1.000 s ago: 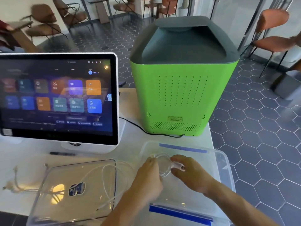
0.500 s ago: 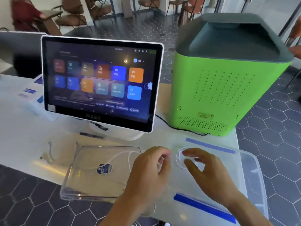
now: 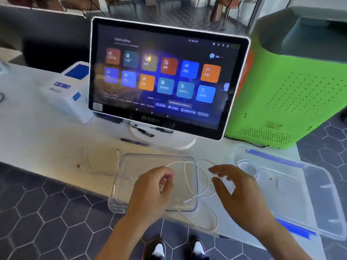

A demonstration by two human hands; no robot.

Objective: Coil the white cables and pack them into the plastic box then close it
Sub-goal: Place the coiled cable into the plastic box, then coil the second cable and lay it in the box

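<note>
Right at the near edge of a pale white desk (image 3: pixel 47 139), over a floor of dark hexagonal tiles (image 3: pixel 47 212), a person stands with both hands out; the toes of two dark shoes with white caps (image 3: pixel 176 248) show below. Farther back stand brown chairs, blurred. On the desk a white-framed touchscreen terminal (image 3: pixel 165 77) on a round white foot shows coloured tiles, with a bright green perforated machine with a grey top (image 3: pixel 293 94) just to its right and a small white device with blue labels (image 3: pixel 65 94) to its left.

In front of the screen lies a clear rectangular plastic box (image 3: pixel 131 171), its long axis running across the desk, its near edge overhanging. To the right lies a clear plastic lid with blue strips (image 3: pixel 304 186), turned at a slant.

A thin white cable (image 3: pixel 197 182) loops loosely across the box's right part and out over its right rim, one end pointing left and toward the person, another loop hanging past the desk edge. A second white cable (image 3: pixel 88 158) lies to the left of the box.

The left hand (image 3: pixel 150 192) hovers above the box with fingers curled; whether it pinches the cable I cannot tell. The right hand (image 3: pixel 238 190) is spread, fingers relaxed, beside the loop.
</note>
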